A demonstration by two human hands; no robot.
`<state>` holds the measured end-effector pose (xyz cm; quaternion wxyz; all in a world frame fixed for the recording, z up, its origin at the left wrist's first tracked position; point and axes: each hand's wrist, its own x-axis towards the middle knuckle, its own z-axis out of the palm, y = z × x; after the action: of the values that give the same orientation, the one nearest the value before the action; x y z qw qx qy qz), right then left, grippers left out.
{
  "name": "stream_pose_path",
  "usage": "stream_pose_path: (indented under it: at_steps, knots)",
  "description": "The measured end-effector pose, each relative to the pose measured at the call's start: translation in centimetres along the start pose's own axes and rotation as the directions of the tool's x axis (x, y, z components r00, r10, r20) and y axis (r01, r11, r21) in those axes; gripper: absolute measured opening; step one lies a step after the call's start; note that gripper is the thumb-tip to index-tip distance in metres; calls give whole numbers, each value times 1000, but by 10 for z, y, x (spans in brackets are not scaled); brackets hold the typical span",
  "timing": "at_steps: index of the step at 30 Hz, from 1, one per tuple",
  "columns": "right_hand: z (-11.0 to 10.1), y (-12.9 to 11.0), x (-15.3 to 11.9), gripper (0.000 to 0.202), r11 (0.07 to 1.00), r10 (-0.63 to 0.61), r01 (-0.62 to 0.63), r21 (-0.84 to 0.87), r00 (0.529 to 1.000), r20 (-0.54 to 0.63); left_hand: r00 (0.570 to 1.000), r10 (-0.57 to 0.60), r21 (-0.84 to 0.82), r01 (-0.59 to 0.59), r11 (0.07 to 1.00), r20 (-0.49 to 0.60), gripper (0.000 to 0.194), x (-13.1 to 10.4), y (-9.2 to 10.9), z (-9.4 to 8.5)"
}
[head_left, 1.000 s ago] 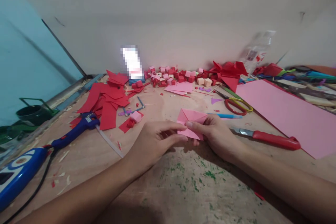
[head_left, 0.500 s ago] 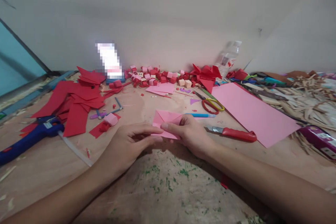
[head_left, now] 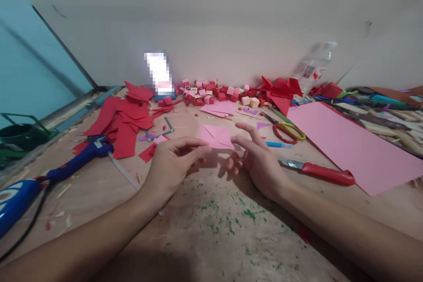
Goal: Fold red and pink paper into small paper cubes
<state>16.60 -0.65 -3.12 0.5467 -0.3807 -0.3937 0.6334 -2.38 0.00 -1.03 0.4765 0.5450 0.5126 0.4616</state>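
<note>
So you've got the pink square [head_left: 216, 135] dead centre over the bench [head_left: 214, 233], creases running across it. Your left hand [head_left: 170, 165] has it pinched at the lower-left corner, thumb and fingertips closed on the paper. Your right hand [head_left: 264, 165] sits just off at 4 o'clock with fingers spread wide; can't tell if a fingertip is brushing the edge.

Going round from the square: pen [head_left: 280, 144] and scissors [head_left: 280, 127] at 3, the pen nearer you, with the big pink sheet [head_left: 350, 145] further out. The knife [head_left: 325, 173] is towards 4, its red handle end overlapping the sheet. Glue gun [head_left: 81, 158] at 9, red strips [head_left: 126, 136] piled just past it, cubes [head_left: 221, 96] heaped at 12 by the wall [head_left: 214, 22], bottle [head_left: 310, 71] leaning at 2.
</note>
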Motion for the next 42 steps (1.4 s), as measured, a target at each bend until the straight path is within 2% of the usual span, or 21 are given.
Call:
stream_pose_path:
  at_steps: [2,5,9,17,23,37,42]
  knots:
    - [0,0,-1,49,999,-36,38,-35,998,57,999,-27,-59,25,998,-30,23,3,-3,-2]
    - [0,2,-1,40,982,-76,94,-162,990,115,1000,-25,-52,24,998,-19,23,6,-4,-3]
    - [1,3,0,30,968,-60,71,-243,997,52,1000,-14,-18,14,1000,5,20,3,-2,-1]
    - [0,2,2,23,980,-45,40,-195,999,-23,998,-56,-54,58,997,34,26,3,-2,-1]
    - [1,5,0,24,994,-6,2,-113,999,-31,997,14,-30,-12,999,72,17,6,-5,-3]
    - [2,8,-1,27,984,-47,20,-177,988,-146,997,74,68,-74,995,-1,17,-2,-4,1]
    - [2,9,-1,29,992,-74,63,-112,993,-93,997,72,14,-71,997,-24,18,-3,-4,3]
